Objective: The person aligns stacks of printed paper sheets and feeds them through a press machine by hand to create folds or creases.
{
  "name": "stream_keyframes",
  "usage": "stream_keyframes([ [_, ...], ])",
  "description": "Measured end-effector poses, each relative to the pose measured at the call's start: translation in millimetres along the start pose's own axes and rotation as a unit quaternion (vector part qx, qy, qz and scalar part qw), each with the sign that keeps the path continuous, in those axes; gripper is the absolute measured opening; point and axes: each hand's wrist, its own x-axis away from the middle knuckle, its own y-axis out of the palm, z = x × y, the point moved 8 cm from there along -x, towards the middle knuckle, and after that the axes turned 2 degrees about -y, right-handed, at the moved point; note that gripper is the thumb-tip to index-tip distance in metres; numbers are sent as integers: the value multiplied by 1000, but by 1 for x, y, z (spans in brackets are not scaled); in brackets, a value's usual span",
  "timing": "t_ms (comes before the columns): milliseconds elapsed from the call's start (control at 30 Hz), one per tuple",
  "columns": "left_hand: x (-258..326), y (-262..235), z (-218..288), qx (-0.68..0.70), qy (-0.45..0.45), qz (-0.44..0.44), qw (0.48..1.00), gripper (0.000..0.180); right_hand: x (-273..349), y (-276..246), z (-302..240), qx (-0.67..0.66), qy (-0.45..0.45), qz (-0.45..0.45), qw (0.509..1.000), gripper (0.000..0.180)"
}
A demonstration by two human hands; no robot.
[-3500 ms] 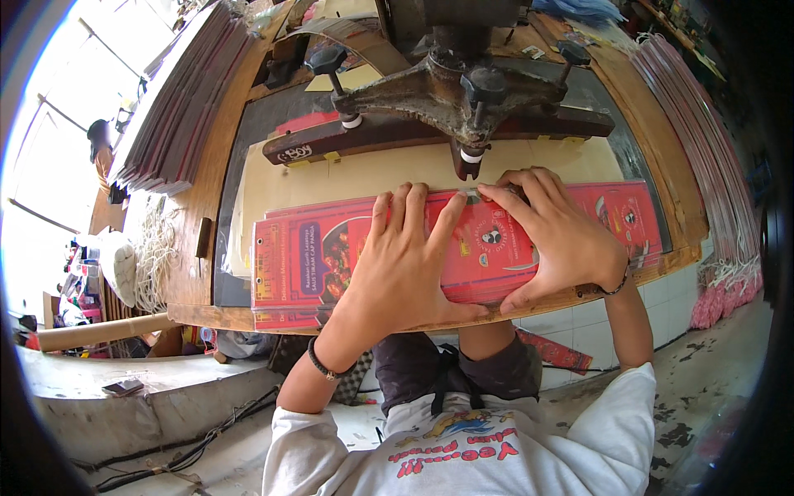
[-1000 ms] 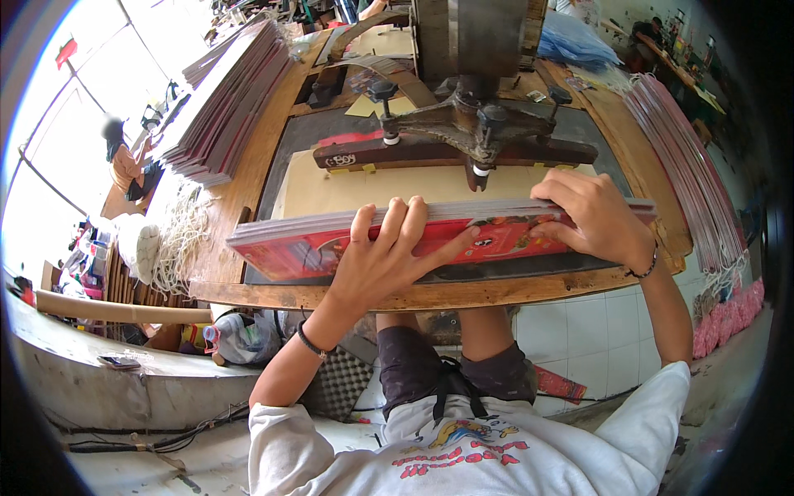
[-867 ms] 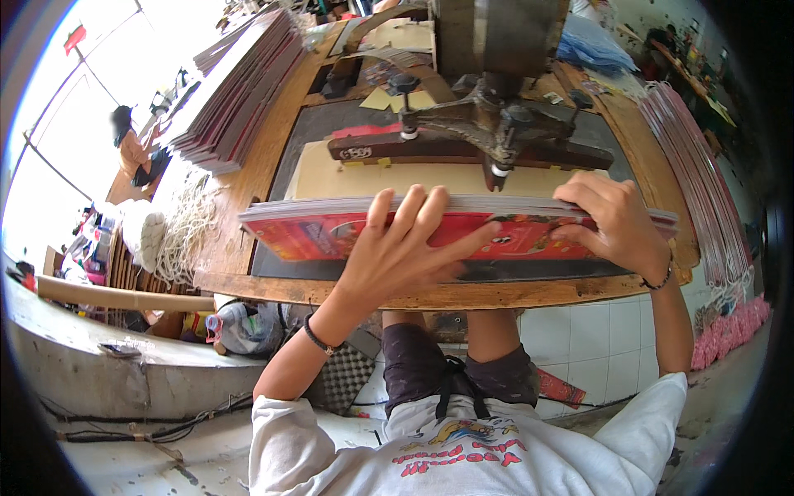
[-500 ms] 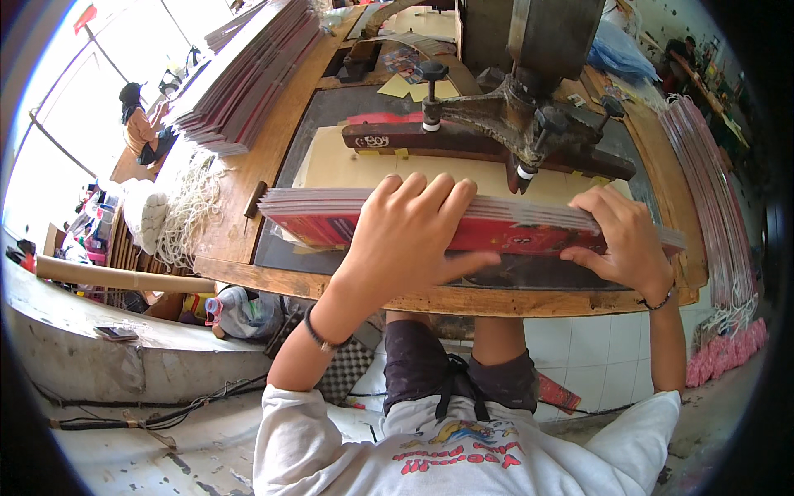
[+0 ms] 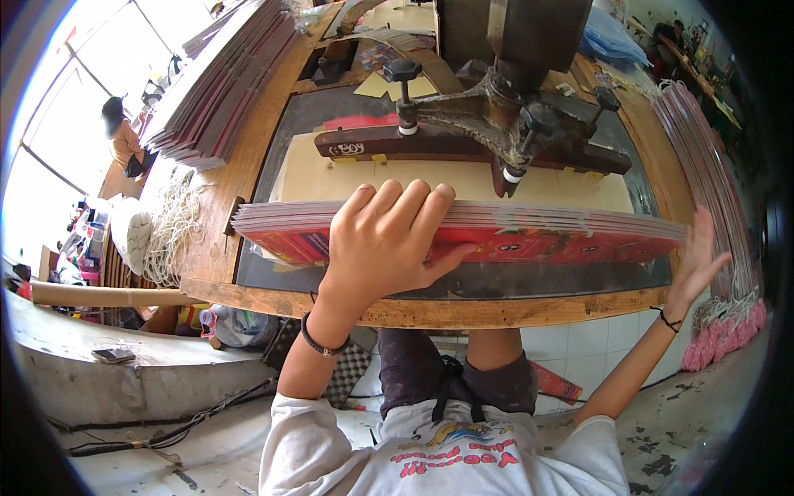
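From the head view, the person stands at a wooden table (image 5: pixel 248 178) with a stack (image 5: pixel 529 236) of red printed sheets lying across its near edge, just in front of a heavy iron press (image 5: pixel 496 124) that sits over a cream sheet (image 5: pixel 331 169). The left hand (image 5: pixel 385 244) lies flat on top of the stack, fingers (image 5: pixel 413 207) spread over its far edge and thumb against the near face, pressing down more than gripping. The right hand (image 5: pixel 695 264) is at the stack's right end, fingers splayed wide, the palm close to or touching the sheet ends; I cannot tell which. To square the stack well, I'd say the left hand should keep an even weight on top while the right taps the ends flush, so no sheets fan out. More sheets are heaped at the far left (image 5: pixel 219 83) and stood on edge along the right (image 5: pixel 703 157). There are no real containers on the table; a coil of pale cord (image 5: pixel 174 236) hangs beside its left edge. Another person (image 5: pixel 124 145) sits by the window, well apart.
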Motion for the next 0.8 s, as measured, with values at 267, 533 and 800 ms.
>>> stream_keyframes([
  [267, 9, -12, 2, 3, -18, -5, 1000, 49, 22, -1, 72, 15, 60, -174, 983, 70],
  [533, 134, -101, -141, 374, -355, 486, 706, 53, 21, -19, 90, -8, 36, -212, 976, 78],
  [800, 105, -12, -142, 590, -453, 169, 646, 93, 27, 10, 65, 20, 41, -207, 977, 87],
])
